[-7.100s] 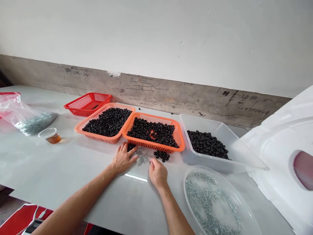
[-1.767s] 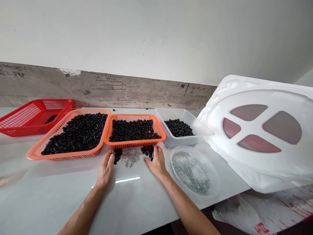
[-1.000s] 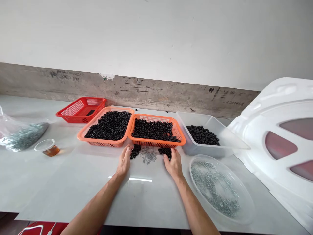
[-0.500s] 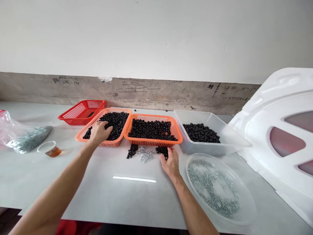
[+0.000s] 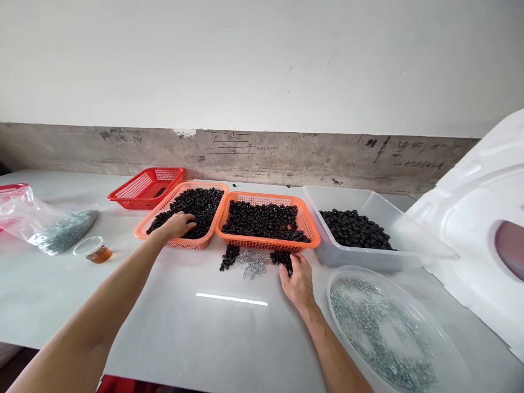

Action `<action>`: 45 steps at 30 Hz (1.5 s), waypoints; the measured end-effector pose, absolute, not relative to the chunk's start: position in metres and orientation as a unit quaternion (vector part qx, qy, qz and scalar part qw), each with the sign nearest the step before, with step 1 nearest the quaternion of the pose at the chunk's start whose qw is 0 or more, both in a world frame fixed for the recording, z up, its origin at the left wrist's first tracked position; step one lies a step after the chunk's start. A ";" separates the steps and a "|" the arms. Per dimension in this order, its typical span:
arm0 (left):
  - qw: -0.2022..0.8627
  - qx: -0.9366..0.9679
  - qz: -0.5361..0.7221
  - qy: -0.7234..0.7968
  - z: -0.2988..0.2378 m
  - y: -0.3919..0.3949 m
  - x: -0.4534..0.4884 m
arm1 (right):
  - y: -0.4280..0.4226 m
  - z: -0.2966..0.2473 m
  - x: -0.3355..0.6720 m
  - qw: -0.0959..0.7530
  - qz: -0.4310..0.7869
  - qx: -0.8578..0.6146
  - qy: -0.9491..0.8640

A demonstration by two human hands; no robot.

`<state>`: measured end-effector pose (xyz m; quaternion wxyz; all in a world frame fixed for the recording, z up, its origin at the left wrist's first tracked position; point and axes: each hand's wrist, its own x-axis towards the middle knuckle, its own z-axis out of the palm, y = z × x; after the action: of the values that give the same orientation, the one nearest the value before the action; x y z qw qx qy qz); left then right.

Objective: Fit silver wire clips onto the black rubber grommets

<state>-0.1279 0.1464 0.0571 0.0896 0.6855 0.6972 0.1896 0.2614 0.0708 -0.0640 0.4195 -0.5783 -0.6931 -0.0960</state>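
My left hand (image 5: 180,224) reaches into the left orange basket (image 5: 141,230), its slightly spread fingers touching the small black ring-like parts (image 5: 200,200) heaped there. My right hand (image 5: 300,279) rests on the table in front of the middle orange basket (image 5: 268,242). Its thumb and fingers are apart, around a small pile of the black parts (image 5: 282,260). Left of that pile lie small shiny metal pieces (image 5: 252,264), then another little black pile (image 5: 230,256). More black parts (image 5: 262,218) fill much of the middle basket.
A translucent tub (image 5: 409,252) holds black parts at right. Before it lies a clear oval lid (image 5: 333,297) with scattered metal pieces. Leftward are a red basket (image 5: 117,195), a cup of amber liquid (image 5: 98,254) and a plastic bag of metal pieces (image 5: 61,232). A white moulded panel (image 5: 458,218) stands far right.
My left hand has sunk lower and shifted right within the left basket. The right hand keeps its place by the black pile. The whole view has shifted slightly.
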 end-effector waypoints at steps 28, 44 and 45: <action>0.152 0.704 0.489 0.492 -0.005 0.029 -0.024 | 0.063 -0.060 0.260 0.409 -0.040 -0.605 -0.682; 0.375 0.485 0.487 0.622 -0.023 0.054 0.017 | 0.061 -0.057 0.256 0.406 -0.053 -0.599 -0.688; 0.382 0.483 0.491 0.616 -0.023 0.054 0.016 | 0.060 -0.056 0.256 0.407 -0.055 -0.598 -0.688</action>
<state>0.0163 0.0540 -0.0227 0.3819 0.4828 0.6161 0.4913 0.2560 0.0605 -0.0564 0.4071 -0.5983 -0.6880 -0.0546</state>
